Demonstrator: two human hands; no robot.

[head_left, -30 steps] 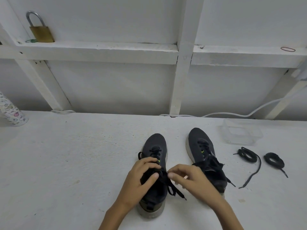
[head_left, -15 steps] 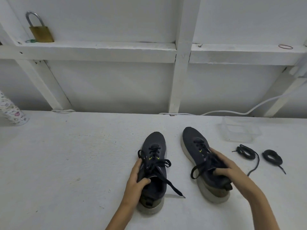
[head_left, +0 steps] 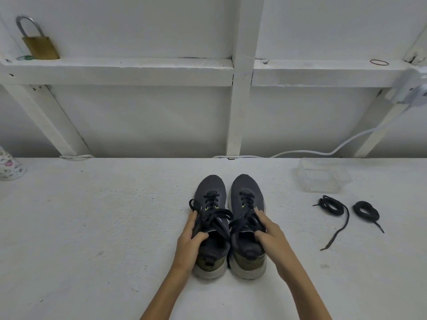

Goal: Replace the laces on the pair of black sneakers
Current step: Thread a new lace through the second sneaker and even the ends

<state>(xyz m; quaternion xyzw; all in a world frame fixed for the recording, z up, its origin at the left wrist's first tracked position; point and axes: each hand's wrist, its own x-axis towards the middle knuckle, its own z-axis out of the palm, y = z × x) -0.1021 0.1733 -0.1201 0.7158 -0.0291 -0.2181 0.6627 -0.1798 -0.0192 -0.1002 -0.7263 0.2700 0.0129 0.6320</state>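
Note:
Two black sneakers stand side by side on the white table, toes pointing away from me. My left hand (head_left: 190, 236) grips the left sneaker (head_left: 211, 192) at its collar, thumb inside the opening. My right hand (head_left: 268, 232) grips the right sneaker (head_left: 246, 188) the same way, thumb in the opening and fingers along its outer side. Both shoes carry black laces, tied loosely over the tongues. Two coiled black laces lie to the right: one (head_left: 331, 207) with a long tail trailing toward me, the other (head_left: 366, 211) farther right.
A clear plastic container (head_left: 323, 179) sits behind the coiled laces. A patterned cup (head_left: 10, 167) stands at the far left edge. On the ledge above are a brass padlock (head_left: 39, 43) and a rubber band (head_left: 379, 62). A white cable (head_left: 335, 150) runs along the wall.
My right hand has slid the right sneaker leftward until it stands straight against the left one. My left hand has kept its hold on the left sneaker.

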